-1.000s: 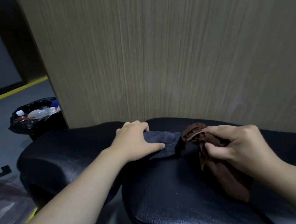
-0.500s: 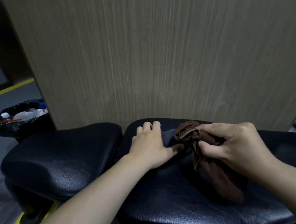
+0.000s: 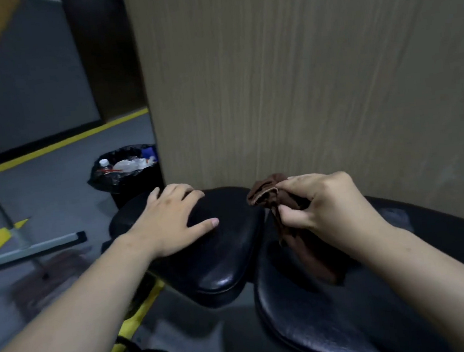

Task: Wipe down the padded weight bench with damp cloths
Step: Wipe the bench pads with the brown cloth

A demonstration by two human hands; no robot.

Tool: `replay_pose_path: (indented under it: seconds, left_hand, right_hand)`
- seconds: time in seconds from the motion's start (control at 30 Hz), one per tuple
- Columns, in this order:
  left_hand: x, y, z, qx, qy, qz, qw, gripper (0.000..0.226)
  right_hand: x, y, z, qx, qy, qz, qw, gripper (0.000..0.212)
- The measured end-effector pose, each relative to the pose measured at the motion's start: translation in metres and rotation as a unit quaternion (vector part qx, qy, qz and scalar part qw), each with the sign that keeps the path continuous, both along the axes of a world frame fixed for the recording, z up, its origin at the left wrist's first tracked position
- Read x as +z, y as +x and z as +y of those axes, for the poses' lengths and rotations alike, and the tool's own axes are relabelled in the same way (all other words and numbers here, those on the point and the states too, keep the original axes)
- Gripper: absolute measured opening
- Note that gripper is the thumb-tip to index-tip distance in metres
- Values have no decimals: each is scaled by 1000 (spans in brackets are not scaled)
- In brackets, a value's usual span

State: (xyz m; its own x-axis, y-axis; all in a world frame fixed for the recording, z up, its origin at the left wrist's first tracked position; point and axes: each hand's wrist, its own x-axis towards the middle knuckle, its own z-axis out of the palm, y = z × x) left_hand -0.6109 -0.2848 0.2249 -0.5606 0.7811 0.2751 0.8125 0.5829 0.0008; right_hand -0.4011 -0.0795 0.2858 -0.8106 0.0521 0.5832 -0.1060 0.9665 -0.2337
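Before the wooden wall (image 3: 301, 82), my left hand (image 3: 172, 219) lies flat, fingers apart, on the left bench pad (image 3: 228, 262), while my right hand (image 3: 322, 203) pinches the brown cloth (image 3: 298, 243) over the right bench pad (image 3: 312, 325), bunched, so it may slip.

One head-worn wide-angle view. Looks forward and down, close over the padded surface (image 3: 220, 263). Wood-grain panel (image 3: 301, 82) near behind it; floor (image 3: 56, 200) left.
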Motion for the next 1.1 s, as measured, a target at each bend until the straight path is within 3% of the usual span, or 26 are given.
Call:
replay_pose_path:
  seconds: [0.2,0.3,0.37,0.6,0.8,0.93,1.1]
  left_hand:
    - [-24,-45,-63,92,-20,-65,993,96]
    - [-34,-58,-78,90,-20,-89,992,97]
    - [-37,-66,-84,80,-23,-102,991,98]
    - [-42,-71,-87,57,20,-122,991,94]
    - [-42,-68,-98,65,6,-119,991,100]
    - [-44,-72,-111,79,18,-120,990,107]
    - [-48,-73,-114,76,9,-122,990,109]
  right_hand:
    - [-36,-86,-23,-5,-22,-91,996,22]
    - [-66,-106,-36,-31,-20,-257,966,54]
    - [-73,-105,-32,-52,-16,-296,954,67]
    - [-67,-122,8,-88,-12,-318,944,65]
    - [-72,-138,15,-68,-23,-269,960,65]
    - [-71,-110,-20,19,13,-240,970,64]
    - [-82,-70,-72,126,61,-267,953,73]
